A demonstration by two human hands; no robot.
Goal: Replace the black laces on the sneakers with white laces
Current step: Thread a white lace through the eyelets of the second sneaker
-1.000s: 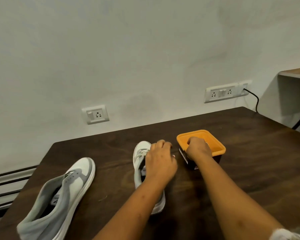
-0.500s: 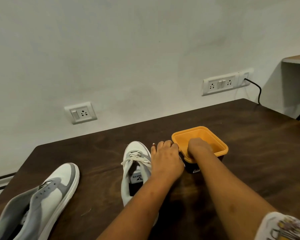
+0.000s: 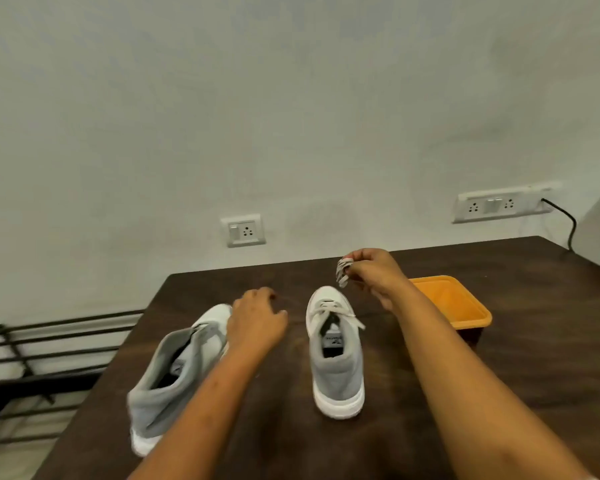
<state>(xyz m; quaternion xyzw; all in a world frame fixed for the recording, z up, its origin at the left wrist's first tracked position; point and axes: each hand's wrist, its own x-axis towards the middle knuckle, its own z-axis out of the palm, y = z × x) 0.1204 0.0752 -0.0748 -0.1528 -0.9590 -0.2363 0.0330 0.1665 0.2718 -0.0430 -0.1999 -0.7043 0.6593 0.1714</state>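
Unlaced sneaker (image 3: pixel 181 368), near left of worktop (image 3: pixel 499 393), white-laced sneaker (image 3: pixel 336 351) beside it; left hand (image 3: pixel 257 320) now over the former, fingers loosely curled, empty; right hand (image 3: pixel 371 271), now out of orange tub (image 3: pixel 454 303), fingers pinching coiled white lace (image 3: pixel 343 271), so second relacing likely follows.

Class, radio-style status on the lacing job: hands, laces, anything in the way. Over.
Right hand pinches bundled white lace, held up. Left hand open at toe of left sneaker. Middle sneaker already white-laced. Orange tub aside, nothing blocking.
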